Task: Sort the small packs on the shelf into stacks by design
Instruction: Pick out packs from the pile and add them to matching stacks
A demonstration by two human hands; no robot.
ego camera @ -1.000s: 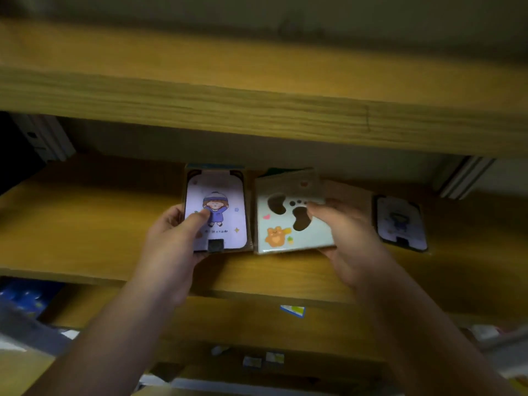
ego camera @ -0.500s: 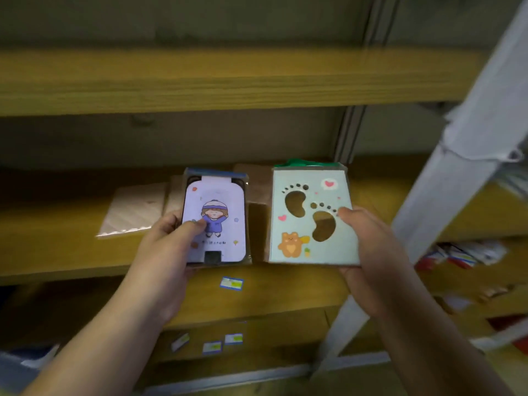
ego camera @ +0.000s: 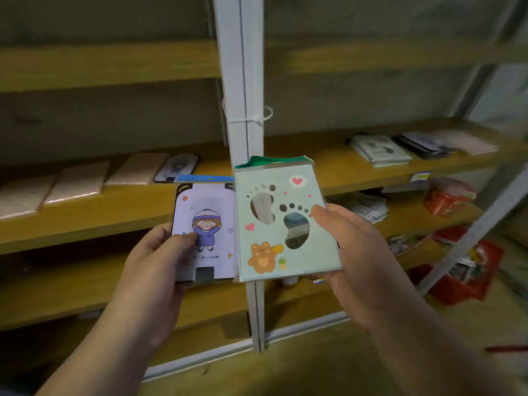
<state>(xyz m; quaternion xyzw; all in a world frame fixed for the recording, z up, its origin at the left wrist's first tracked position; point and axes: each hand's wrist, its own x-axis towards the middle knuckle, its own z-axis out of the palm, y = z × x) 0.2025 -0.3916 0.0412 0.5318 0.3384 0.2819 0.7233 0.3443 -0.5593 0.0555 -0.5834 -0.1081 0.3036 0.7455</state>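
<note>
On the far left of the wooden shelf [ego camera: 85, 212] I count three pale wrapped packs [ego camera: 78, 181] lying flat in a row, then one dark-edged lilac pack [ego camera: 177, 167] beside them. My left hand [ego camera: 154, 258] grasps one lilac pack [ego camera: 204, 232] with a cartoon child in a purple hat, thumb pressed on its face. Touching its right edge, one mint pack [ego camera: 283, 221] with two footprint cutouts and a bear sits in my right hand [ego camera: 357, 252], thumb on top. Both are held off the shelf, before the white upright post [ego camera: 243, 81]. Right of the post I see one mint stack [ego camera: 380, 150] and one dark stack [ego camera: 423, 142] on the next shelf.
</note>
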